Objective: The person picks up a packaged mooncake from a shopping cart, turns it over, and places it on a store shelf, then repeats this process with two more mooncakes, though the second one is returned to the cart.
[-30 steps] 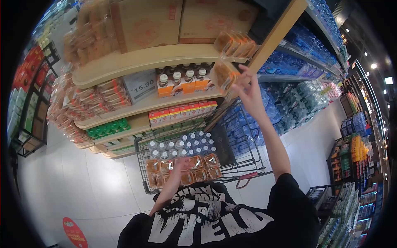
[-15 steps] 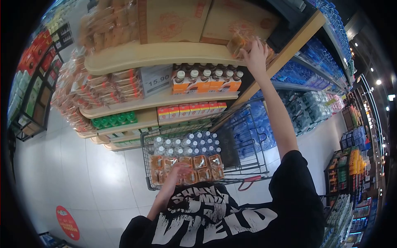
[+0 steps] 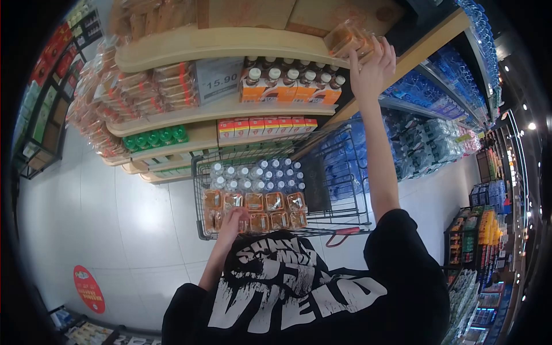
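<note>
At the right end of the upper shelf, my right hand (image 3: 372, 62) is raised against a clear-wrapped pack of brown food (image 3: 347, 40), its fingers bent over the pack's right side. Whether the fingers grip it is hard to tell. My left hand (image 3: 234, 223) hangs over the near edge of the shopping cart (image 3: 199, 198), by the clear boxes of brown food (image 3: 254, 202); its fingers are partly spread, with nothing seen in them. Behind those boxes stand rows of white-capped bottles (image 3: 244, 184).
Shelves (image 3: 172, 52) hold wrapped bread packs (image 3: 135, 86), orange-sleeved bottle packs (image 3: 290, 86) and a 15.90 price sign (image 3: 220, 79). Blue bottle packs (image 3: 345, 167) stand beyond the cart. A red round sticker (image 3: 89, 289) lies on the floor at left.
The shelves and cart sit higher in the view. My right hand has shifted slightly right and up, its fingers more visible, and the wrapped pack beside it has tilted.
</note>
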`<move>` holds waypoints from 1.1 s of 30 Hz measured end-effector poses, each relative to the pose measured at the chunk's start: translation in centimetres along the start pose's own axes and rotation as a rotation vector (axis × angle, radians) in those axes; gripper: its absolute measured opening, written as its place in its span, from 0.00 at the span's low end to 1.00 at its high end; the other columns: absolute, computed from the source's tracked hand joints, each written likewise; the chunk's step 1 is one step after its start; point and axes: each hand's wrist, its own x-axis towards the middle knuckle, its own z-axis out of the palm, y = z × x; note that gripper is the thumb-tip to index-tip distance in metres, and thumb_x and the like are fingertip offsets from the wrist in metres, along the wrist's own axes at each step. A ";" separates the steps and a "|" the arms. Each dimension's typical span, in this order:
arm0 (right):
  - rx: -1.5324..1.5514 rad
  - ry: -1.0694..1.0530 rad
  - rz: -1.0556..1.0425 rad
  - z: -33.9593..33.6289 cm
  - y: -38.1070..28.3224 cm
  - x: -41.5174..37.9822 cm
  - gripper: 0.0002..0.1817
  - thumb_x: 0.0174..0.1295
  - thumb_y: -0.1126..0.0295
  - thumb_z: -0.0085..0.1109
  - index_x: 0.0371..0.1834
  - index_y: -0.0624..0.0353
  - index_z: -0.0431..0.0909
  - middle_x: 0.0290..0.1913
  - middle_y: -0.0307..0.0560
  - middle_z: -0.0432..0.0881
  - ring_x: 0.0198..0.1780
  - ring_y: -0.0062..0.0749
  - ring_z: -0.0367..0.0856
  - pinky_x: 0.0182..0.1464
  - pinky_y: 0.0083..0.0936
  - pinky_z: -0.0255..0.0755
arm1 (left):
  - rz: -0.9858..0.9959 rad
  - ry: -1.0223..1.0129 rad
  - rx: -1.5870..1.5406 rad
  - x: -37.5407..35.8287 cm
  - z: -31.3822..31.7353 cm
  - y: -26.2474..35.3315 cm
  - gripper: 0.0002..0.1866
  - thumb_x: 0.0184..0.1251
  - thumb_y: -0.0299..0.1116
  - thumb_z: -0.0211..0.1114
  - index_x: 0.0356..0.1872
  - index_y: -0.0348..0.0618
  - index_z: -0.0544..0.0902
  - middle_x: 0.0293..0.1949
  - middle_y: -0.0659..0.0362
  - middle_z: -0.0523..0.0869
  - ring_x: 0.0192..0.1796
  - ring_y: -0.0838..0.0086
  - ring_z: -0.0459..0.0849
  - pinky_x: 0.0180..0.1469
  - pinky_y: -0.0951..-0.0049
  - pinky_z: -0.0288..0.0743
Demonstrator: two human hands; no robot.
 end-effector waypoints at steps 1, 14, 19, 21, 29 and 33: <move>0.085 0.073 0.032 -0.9 -0.9 -1.4 0.29 0.53 0.63 0.61 0.57 0.58 0.63 0.59 0.55 0.61 0.62 0.53 0.54 0.62 0.44 0.48 | -0.002 0.044 0.006 -0.1 -0.1 -1.0 0.16 0.66 0.40 0.45 0.43 0.40 0.75 0.36 0.60 0.81 0.39 0.77 0.77 0.42 0.77 0.68; 0.561 -1.935 0.417 -12.9 -14.1 -48.6 0.37 0.57 0.37 0.45 0.64 0.50 0.62 0.52 0.57 0.76 0.63 0.51 0.64 0.67 0.49 0.45 | -0.272 0.261 0.205 -8.6 -1.9 -8.1 0.19 0.66 0.44 0.46 0.48 0.42 0.74 0.40 0.57 0.80 0.43 0.73 0.76 0.45 0.73 0.68; 0.704 -1.549 0.142 -14.9 -14.6 -45.5 0.23 0.63 0.47 0.42 0.43 0.56 0.72 0.40 0.51 0.80 0.43 0.48 0.79 0.45 0.43 0.72 | -0.294 0.400 0.234 -12.4 -0.3 -9.8 0.18 0.65 0.38 0.47 0.43 0.32 0.76 0.36 0.54 0.81 0.39 0.72 0.79 0.45 0.75 0.71; 0.792 -1.452 0.000 -15.6 -14.4 -45.9 0.20 0.64 0.50 0.41 0.38 0.57 0.72 0.37 0.50 0.80 0.40 0.47 0.80 0.40 0.42 0.74 | -0.289 0.408 0.251 -12.0 0.6 -9.4 0.17 0.66 0.38 0.48 0.43 0.33 0.76 0.35 0.55 0.81 0.39 0.73 0.79 0.44 0.76 0.71; 0.672 -1.456 -0.147 -14.7 -15.3 -46.8 0.17 0.66 0.57 0.39 0.33 0.56 0.74 0.35 0.46 0.81 0.31 0.41 0.82 0.31 0.39 0.76 | -0.282 0.433 0.370 -6.6 1.3 -12.3 0.17 0.63 0.41 0.52 0.41 0.37 0.78 0.33 0.55 0.83 0.38 0.72 0.81 0.43 0.74 0.72; 0.660 -1.444 -0.156 -14.4 -15.5 -47.0 0.19 0.67 0.55 0.37 0.38 0.57 0.75 0.37 0.46 0.81 0.33 0.40 0.83 0.34 0.39 0.76 | -0.240 0.418 0.453 -5.5 2.1 -12.4 0.17 0.62 0.41 0.52 0.41 0.36 0.77 0.34 0.53 0.84 0.41 0.68 0.82 0.45 0.72 0.72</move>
